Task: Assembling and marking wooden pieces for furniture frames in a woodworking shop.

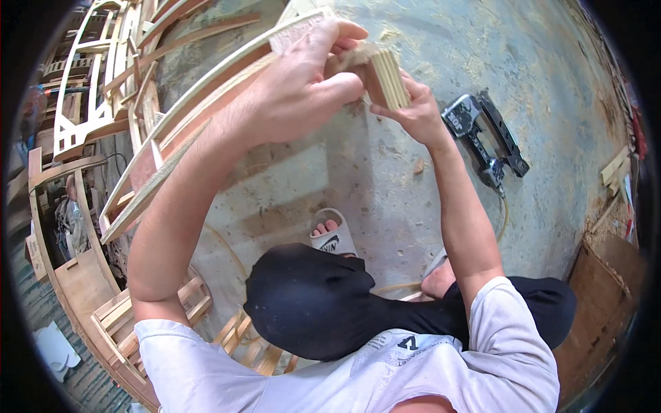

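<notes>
Wood block (390,79), 1 pc., pale, striped edge: upper ctr., above floor (303,172), btwn. the hands. R hand (416,113): closed round block's R side, thumb low, fingers partly hidden behind. L hand (313,79): half-curled, thumb and forefinger apart, just L of block; cannot tell if it grips anything, fingertips partly hidden. Curved wood frame (155,148), long, slanting in from L; L forearm and hand cover part of it. Nail gun (485,134), blk./silver, on floor R of R forearm, w/ thin hose (506,217) at its end. Wood chip (418,166), sm., on floor btwn. forearms. More wood frames (86,89), upper L, overlapping. Slatted wood pc. (113,320), lower L. Sandal (332,234), lt.-coloured, on foot, lower ctr. Blk. trousers (303,303) block view of floor below. Wood panel (606,275), brown, far R; offcuts (616,168) above it.
</notes>
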Tool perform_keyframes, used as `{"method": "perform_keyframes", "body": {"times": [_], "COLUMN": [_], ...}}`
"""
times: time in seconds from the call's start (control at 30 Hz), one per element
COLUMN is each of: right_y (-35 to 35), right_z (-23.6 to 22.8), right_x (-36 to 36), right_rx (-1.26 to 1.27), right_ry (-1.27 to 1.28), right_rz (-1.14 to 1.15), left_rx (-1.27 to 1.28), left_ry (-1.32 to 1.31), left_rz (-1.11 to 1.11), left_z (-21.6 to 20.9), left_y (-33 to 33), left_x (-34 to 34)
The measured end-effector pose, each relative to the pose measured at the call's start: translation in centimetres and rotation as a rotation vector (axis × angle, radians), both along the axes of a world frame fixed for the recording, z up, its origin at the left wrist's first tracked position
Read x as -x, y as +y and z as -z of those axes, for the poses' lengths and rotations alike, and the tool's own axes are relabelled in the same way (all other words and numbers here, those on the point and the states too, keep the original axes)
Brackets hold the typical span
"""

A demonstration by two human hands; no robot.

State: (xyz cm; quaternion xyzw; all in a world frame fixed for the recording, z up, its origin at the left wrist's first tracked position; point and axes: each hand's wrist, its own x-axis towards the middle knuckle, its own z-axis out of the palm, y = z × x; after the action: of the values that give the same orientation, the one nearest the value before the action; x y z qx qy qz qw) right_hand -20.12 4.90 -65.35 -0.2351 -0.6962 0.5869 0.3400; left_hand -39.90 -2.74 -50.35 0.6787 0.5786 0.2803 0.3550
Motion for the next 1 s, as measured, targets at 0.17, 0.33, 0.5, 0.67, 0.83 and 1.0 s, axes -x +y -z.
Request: {"method": "perform_keyframes", "body": {"times": [0.17,0.33,0.5,0.67,0.83,1.0], "right_y": [-0.1,-0.2,0.1,0.2,0.3,0.1], "right_z": [1.2,0.6,0.4,-0.1,0.0,-0.4], "right_x": [-0.3,0.0,-0.1,-0.1,-0.2,-0.5], "right_rx": [0.261,0.151,0.201,0.178,0.204,0.334], "right_ry": [0.082,0.067,0.064,0.067,0.082,0.05], "right_rz": [-0.037,-0.012,-0.058,-0.052,-0.058,-0.068], "left_rx": [-0.084,-0.267,-0.229,-0.252,-0.389,-0.314], "left_ry": [-0.011,-0.233,-0.439,-0.541,-0.367,-0.358], "left_rz": [0.168,0.272,0.218,0.264,0.57,0.693], "left_z": [-2.2,-1.4,0.8,2.1,1.2,1.5], "left_y": [3.8,7.1,7.7,8.1,8.3,7.3], "left_x": [2.9,1.9,1.8,2.4,2.0,0.9]}}
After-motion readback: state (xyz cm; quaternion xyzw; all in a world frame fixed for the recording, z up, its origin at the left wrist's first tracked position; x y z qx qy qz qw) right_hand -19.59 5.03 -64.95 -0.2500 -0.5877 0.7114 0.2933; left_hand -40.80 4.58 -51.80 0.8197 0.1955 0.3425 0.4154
